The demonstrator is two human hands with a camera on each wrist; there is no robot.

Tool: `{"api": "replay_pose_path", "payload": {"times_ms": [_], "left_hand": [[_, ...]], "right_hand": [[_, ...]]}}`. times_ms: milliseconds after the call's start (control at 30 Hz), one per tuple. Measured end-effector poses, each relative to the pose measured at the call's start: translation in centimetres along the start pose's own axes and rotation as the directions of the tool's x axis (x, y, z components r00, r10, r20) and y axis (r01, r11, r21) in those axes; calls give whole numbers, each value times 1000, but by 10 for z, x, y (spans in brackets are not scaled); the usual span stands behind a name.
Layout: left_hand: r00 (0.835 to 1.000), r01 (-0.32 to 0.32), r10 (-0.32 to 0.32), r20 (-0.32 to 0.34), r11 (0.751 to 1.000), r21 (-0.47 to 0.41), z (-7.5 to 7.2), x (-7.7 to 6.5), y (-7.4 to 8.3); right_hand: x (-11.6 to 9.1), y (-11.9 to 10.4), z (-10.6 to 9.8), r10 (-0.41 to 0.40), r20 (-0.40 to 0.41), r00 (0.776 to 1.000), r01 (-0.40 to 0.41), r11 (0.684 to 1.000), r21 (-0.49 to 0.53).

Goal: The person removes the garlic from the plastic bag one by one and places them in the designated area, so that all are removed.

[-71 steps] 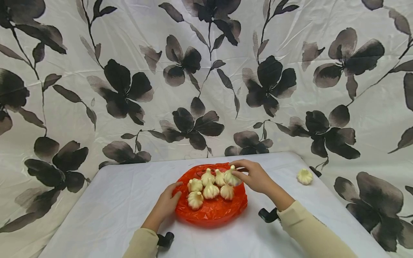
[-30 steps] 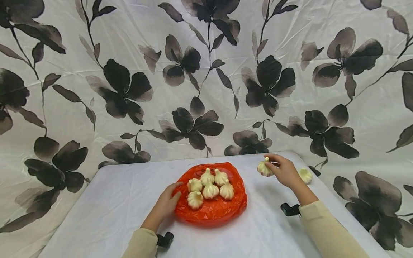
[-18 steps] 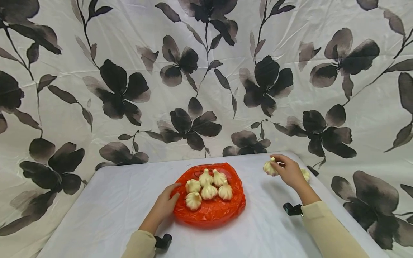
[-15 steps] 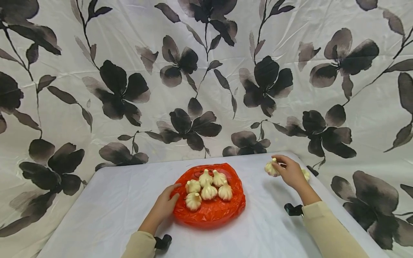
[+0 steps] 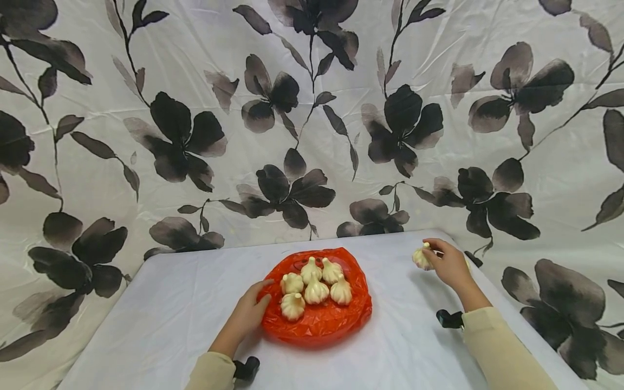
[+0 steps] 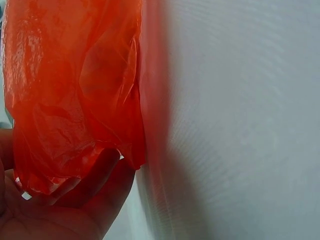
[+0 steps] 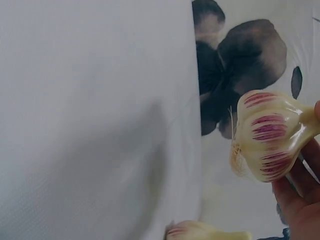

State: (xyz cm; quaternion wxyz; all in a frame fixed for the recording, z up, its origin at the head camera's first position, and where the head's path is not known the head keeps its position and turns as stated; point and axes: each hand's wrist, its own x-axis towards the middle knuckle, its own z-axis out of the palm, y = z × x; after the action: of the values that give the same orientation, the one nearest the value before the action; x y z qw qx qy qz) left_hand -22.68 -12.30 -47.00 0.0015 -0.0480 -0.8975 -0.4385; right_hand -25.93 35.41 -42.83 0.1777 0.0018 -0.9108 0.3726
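My right hand (image 5: 450, 266) pinches a garlic bulb (image 5: 421, 258) by its stem, above the right part of the white table. Purple streaks and dry roots show on this garlic bulb (image 7: 267, 135) in the right wrist view. Another garlic bulb (image 7: 197, 231) lies on the table below, mostly hidden behind the hand in the head view. At centre, a round red plastic bag (image 5: 322, 325) carries several garlic bulbs (image 5: 317, 291). My left hand (image 5: 247, 309) grips the bag's left side; in the left wrist view its fingers (image 6: 112, 187) reach behind the red plastic.
A white cloth covers the table (image 5: 170, 303), and its right edge runs close past the right hand. Behind the table hangs a pale curtain (image 5: 312, 135) printed with dark flowers.
My right hand has lifted one garlic bulb from the bag and carried it right, towards the bulb lying near the table's right edge. The left hand has stayed at the bag.
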Motion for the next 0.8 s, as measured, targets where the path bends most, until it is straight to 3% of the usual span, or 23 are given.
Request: {"api": "replay_pose_path", "payload": {"times_ms": [800], "left_hand": [[1000, -2, 2, -1, 1000, 8, -1, -2, 3]], "right_hand": [[-4, 39, -5, 102, 6, 995, -101, 992, -77]]}}
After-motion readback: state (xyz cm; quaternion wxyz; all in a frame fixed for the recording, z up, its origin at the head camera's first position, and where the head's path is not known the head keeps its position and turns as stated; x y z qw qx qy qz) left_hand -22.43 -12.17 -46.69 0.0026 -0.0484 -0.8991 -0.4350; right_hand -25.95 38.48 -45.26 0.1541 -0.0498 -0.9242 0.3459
